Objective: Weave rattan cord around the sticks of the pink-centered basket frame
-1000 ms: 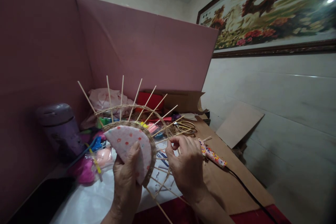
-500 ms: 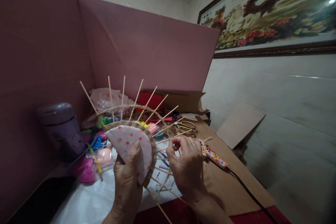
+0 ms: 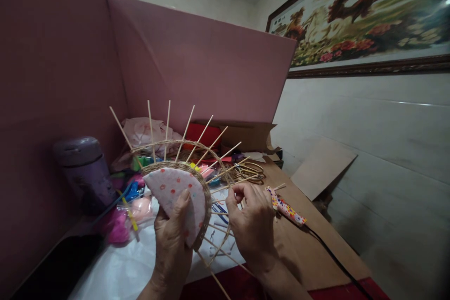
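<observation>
My left hand point(image 3: 174, 239) grips a half-round piece of white cloth with red dots point(image 3: 168, 180), thumb on its face and fingers behind. A band of woven twine point(image 3: 207, 197) edges its curve, and several thin wooden sticks point(image 3: 186, 131) fan outward from it. Farther out, a braided twine arc point(image 3: 176, 142) crosses the sticks. At the right end of that arc my right hand point(image 3: 251, 225) is closed, thumb and forefinger pinched on the twine beside a stick. The exact spot of the pinch is partly hidden by the fingers.
Gold-handled scissors point(image 3: 255, 173) lie behind my right hand. A flower-patterned tool point(image 3: 288, 211) with a black cord rests on the brown board point(image 3: 316, 248). A purple cup point(image 3: 84, 173) stands left, near bagged pink and blue items point(image 3: 119, 225). Pink panels point(image 3: 200, 61) rise behind.
The whole view has shifted slightly. Both hands keep nearly the same grip and position on the woven piece.
</observation>
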`<state>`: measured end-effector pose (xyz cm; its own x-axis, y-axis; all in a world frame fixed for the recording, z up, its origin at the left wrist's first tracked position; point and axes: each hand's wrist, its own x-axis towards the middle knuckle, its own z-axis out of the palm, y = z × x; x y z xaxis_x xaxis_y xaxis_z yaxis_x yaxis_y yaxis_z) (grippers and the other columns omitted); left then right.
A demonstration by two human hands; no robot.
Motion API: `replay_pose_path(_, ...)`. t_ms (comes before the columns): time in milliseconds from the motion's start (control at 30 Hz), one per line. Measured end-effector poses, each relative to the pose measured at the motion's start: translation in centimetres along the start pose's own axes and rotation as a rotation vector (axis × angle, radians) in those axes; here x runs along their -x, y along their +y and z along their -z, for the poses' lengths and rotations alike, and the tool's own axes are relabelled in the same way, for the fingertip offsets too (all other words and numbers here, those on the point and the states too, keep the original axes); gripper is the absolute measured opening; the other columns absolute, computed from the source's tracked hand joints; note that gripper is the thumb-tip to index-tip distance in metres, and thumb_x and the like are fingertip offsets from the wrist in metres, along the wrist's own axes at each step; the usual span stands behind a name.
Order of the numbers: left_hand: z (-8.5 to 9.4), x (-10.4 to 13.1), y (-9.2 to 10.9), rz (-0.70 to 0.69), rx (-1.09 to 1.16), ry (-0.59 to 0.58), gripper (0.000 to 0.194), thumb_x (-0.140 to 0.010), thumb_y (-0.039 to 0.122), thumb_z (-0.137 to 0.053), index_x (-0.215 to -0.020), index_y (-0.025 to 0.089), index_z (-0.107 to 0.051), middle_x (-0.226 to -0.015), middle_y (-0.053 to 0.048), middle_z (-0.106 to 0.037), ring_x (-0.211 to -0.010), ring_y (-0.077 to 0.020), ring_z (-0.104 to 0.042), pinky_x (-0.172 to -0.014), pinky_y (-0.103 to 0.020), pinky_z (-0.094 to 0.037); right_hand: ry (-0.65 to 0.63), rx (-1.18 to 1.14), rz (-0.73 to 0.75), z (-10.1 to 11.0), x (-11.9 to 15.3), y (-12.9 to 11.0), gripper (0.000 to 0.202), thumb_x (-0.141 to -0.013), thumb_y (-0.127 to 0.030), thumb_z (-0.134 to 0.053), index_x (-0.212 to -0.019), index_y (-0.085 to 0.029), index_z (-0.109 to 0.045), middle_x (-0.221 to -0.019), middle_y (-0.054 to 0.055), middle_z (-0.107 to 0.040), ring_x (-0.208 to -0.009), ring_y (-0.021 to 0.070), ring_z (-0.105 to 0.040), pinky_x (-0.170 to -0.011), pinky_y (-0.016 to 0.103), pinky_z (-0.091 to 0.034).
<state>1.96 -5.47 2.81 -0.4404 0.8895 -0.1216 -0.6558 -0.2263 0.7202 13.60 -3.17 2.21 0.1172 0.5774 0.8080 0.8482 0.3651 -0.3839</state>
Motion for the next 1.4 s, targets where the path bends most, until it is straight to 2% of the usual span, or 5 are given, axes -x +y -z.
replay_pose_path(400,-0.08,0.16,0.31,0.046,0.012,-0.018,0.043,-0.063,0.028,-0.072,-0.103,0.022,-0.06,-0.085,-0.002,-0.067,-0.07,-0.0166,-0.065,-0.064,-0.029,-0.055,0.021,-0.031,-0.049,-0.08,0.03,-0.03,0.011,-0.075,-0.017,-0.057,-0.065,-0.019,-0.053,-0.061,-0.002,-0.053,-0.062,0.0157,-0.046,-0.066,0.03,-0.03)
replay_pose_path(733,0.1,-0.09,0.01,-0.007,-0.028,-0.027,0.04,-0.064,0.027,-0.072,-0.102,0.025,-0.06,-0.083,0.001,-0.066,-0.066,-0.0129,-0.063,-0.059,-0.023,-0.053,0.002,-0.039,-0.035,0.17,0.13,-0.04,0.01,-0.077,-0.019,-0.056,-0.068,-0.019,-0.054,-0.062,-0.002,-0.054,-0.064,0.0158,-0.048,-0.069,0.031,-0.031)
replay_pose_path(1033,0.29,-0.03,-0.04,-0.018,-0.026,-0.037,0.042,-0.063,0.028,-0.072,-0.103,0.022,-0.06,-0.084,0.0,-0.066,-0.067,-0.0132,-0.063,-0.063,-0.025,-0.054,-0.011,-0.04,-0.038,0.15,0.07,-0.18,0.011,-0.077,-0.017,-0.056,-0.067,-0.019,-0.054,-0.062,-0.002,-0.054,-0.063,0.0156,-0.047,-0.069,0.03,-0.03)
replay_pose_path(1200,0.24,-0.19,-0.08,0.003,-0.042,-0.027,0.041,-0.066,0.03,-0.071,-0.105,0.024,-0.06,-0.085,0.0,-0.066,-0.069,-0.0144,-0.064,-0.064,-0.028,-0.054,-0.011,-0.057,-0.028,0.14,0.12,-0.11,0.01,-0.078,-0.017,-0.056,-0.068,-0.019,-0.054,-0.063,-0.002,-0.054,-0.064,0.0155,-0.048,-0.068,0.03,-0.03)
replay_pose_path(1400,0.03,0.01,0.11,-0.021,-0.025,-0.03,0.04,-0.066,0.028,-0.071,-0.104,0.026,-0.06,-0.085,0.002,-0.066,-0.069,-0.0128,-0.063,-0.063,-0.024,-0.053,0.029,-0.072,0.013,0.21,0.46,0.0,0.009,-0.079,-0.019,-0.055,-0.07,-0.019,-0.055,-0.065,-0.001,-0.055,-0.066,0.0162,-0.048,-0.069,0.031,-0.032)
